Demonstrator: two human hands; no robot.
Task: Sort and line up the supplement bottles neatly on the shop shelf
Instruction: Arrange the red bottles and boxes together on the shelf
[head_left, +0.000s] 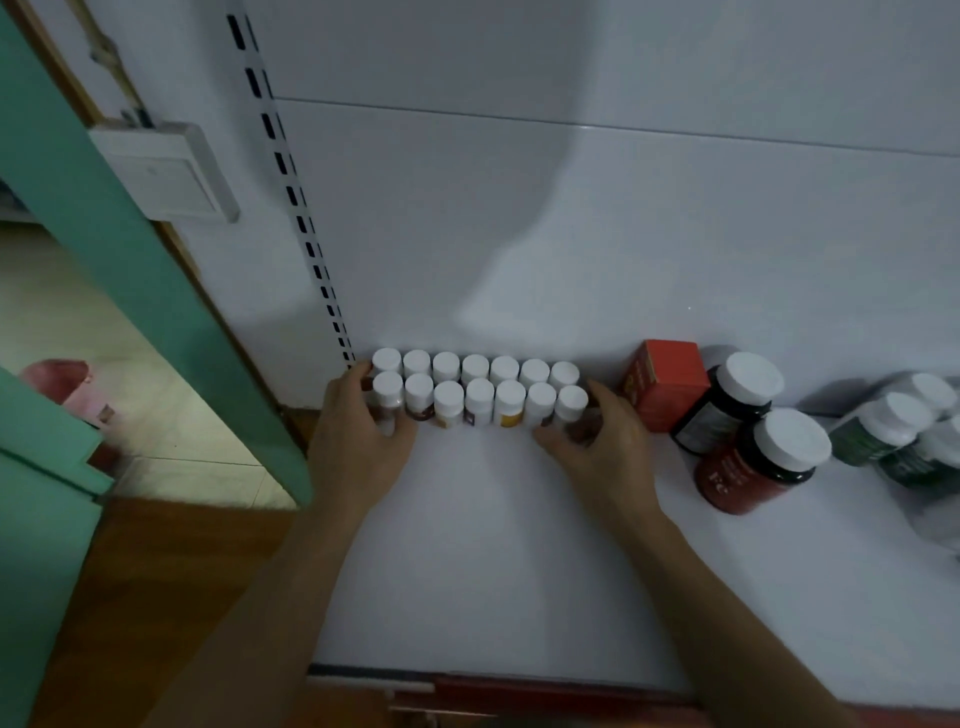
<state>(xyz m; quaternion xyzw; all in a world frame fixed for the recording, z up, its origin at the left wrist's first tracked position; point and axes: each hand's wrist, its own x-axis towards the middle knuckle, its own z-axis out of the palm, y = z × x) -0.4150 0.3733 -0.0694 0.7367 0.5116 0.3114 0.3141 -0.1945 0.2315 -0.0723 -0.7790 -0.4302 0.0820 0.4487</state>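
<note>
Supplement bottles (475, 395) stand in two rows against the shelf (493, 545) back, and we bracket them, left hand (358, 431) and right hand (602, 431) with fingers curled loosely against the end bottles, apparently squeezing the block straight.

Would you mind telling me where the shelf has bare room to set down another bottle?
The widest free patch is the shelf surface in front of the small bottles, between the forearms. A narrow gap separates the right hand from the red box. Rightward it is crowded: dark jars, then green-labelled bottles. The left hand blocks the row's left end.
</note>
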